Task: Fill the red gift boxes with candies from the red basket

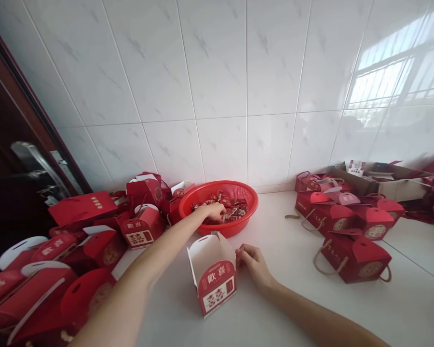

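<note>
An open red-and-white gift box [217,284] stands upright on the white table in front of me, its flaps raised and its inside partly visible. My left hand [214,212] reaches into a red plastic basket [235,230], fingers curled down among the wrapped candies [235,205]. What those fingertips hold is hidden. At the box's right side is my right hand [253,262], its fingers bent and closed at the edge of the side flap.
Many red gift boxes [141,224] crowd the left side, near a dark door with a metal handle [29,154]. More closed boxes with rope handles [358,258] stand at the right. Behind them is a cardboard carton [398,189]. A tiled wall [220,86] backs the table.
</note>
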The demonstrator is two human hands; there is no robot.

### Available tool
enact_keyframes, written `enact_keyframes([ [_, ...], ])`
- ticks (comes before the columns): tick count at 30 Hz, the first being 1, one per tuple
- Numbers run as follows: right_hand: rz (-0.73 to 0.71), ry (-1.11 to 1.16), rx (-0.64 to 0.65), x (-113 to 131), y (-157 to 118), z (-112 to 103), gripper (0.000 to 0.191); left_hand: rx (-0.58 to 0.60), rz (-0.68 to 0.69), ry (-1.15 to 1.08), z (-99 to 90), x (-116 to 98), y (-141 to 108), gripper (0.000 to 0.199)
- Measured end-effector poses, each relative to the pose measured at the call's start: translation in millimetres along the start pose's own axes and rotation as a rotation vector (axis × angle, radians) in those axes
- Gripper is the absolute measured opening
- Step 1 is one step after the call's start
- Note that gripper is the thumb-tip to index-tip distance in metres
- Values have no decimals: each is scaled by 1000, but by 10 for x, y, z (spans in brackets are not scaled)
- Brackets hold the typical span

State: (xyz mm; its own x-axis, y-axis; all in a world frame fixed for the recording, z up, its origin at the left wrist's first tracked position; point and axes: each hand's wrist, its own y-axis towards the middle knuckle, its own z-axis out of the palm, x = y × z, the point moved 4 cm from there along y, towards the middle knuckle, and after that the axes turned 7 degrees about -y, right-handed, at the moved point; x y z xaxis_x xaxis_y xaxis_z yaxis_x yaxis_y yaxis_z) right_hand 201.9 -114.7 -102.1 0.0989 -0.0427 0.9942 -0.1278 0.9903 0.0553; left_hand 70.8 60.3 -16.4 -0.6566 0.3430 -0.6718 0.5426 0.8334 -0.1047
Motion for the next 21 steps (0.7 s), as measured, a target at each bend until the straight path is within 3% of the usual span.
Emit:
enact_keyframes([
  [3,-2,-8,7,-8,34,-13,36,-116,67,-144,-170,-11,-38,19],
  [6,-5,-18,2,-40,67,-28,36,-263,130,-321,-313,-18,-79,31],
  [10,-54,-76,-18,-17,57,-44,40,-394,151,-543,-355,22,-128,48],
  [13,-221,-174,-81,255,58,-78,44,-440,147,-661,-318,55,-168,54],
  [17,-464,-223,-189,887,308,-117,35,-475,140,-733,-301,58,-215,52],
  [19,-449,-213,-231,1106,583,-111,26,-481,148,-750,-311,38,-231,52],
  [21,-329,-249,-283,1173,893,-79,27,-479,162,-753,-319,15,-242,54],
])
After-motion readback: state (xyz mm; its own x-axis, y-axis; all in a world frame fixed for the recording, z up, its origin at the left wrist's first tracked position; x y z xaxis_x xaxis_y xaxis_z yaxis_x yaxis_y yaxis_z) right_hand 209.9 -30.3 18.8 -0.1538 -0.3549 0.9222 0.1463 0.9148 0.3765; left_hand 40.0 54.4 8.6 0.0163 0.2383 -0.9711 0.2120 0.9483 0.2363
